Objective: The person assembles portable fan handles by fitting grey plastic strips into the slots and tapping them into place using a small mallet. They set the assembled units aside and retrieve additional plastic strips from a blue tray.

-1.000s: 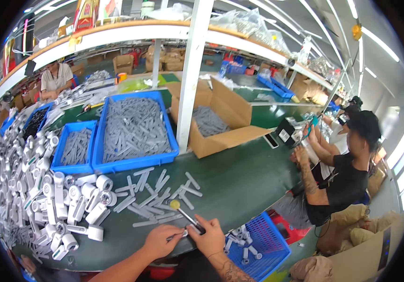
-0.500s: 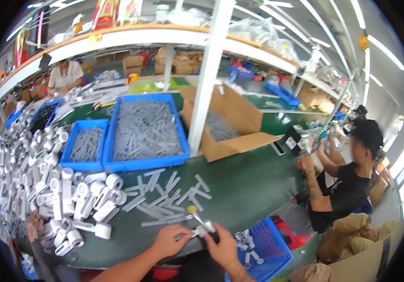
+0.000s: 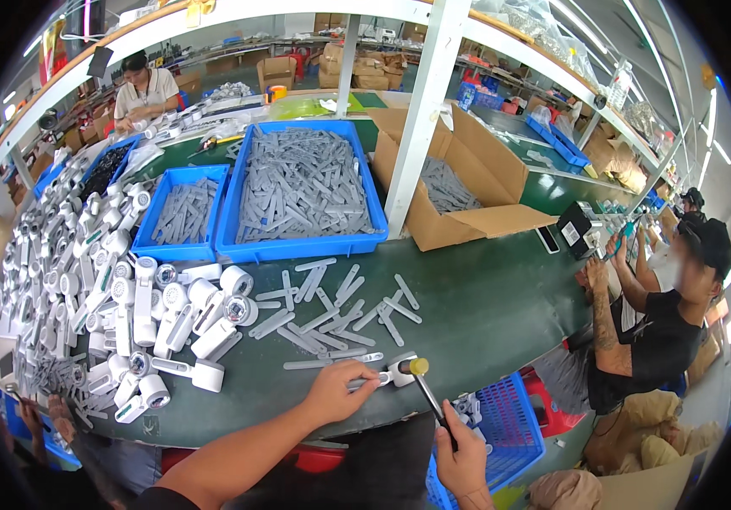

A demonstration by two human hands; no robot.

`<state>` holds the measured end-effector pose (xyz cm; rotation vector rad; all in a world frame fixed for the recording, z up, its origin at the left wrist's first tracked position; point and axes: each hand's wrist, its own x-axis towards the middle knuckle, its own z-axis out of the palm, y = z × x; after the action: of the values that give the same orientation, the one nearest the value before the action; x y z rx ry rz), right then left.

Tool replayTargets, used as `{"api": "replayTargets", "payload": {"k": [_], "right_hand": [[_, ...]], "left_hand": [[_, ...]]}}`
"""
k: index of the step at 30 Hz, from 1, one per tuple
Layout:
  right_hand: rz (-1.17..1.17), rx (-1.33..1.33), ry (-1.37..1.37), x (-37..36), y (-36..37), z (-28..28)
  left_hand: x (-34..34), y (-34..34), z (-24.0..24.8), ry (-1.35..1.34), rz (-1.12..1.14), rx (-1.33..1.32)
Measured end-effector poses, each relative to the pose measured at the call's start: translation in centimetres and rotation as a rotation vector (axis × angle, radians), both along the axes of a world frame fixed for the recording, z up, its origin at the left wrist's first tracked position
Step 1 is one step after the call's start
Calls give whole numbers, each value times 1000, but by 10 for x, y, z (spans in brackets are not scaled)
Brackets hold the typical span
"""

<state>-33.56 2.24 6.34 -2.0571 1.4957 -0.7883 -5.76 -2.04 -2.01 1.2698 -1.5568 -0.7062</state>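
My left hand (image 3: 341, 393) is closed on the handle of a white shower head (image 3: 398, 375) lying at the near edge of the green table. Its fingers press along the handle, hiding most of it. In my right hand (image 3: 460, 457) is a hammer (image 3: 431, 399) with a dark grip and a yellow round face. The hammer's head is over the round end of the shower head; whether they touch I cannot tell. Just beyond lie loose grey strips (image 3: 344, 323). To the left is a large heap of white shower heads (image 3: 123, 297).
Blue trays of grey strips (image 3: 297, 252) and a cardboard box (image 3: 484, 223) stand behind, beside a white post (image 3: 423, 119). A blue basket (image 3: 514, 416) with white pieces sits by my right hand. A co-worker (image 3: 637, 331) is at the right; another person's hand (image 3: 63, 416) shows left.
My right hand has moved down and right, away from my left hand. The hammer's head has swung from beyond the shower head to over its round end. The view has shifted too.
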Motion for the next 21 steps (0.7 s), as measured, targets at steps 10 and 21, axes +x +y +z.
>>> {"api": "replayTargets", "payload": {"k": [10,21], "right_hand": [[-38,-90,-31,8,-2,-16],[82,-7,213,16,-5,-22]], "left_hand": [[-3,-4,2,14,25,-48],[0,2,6,32,49,32]]}}
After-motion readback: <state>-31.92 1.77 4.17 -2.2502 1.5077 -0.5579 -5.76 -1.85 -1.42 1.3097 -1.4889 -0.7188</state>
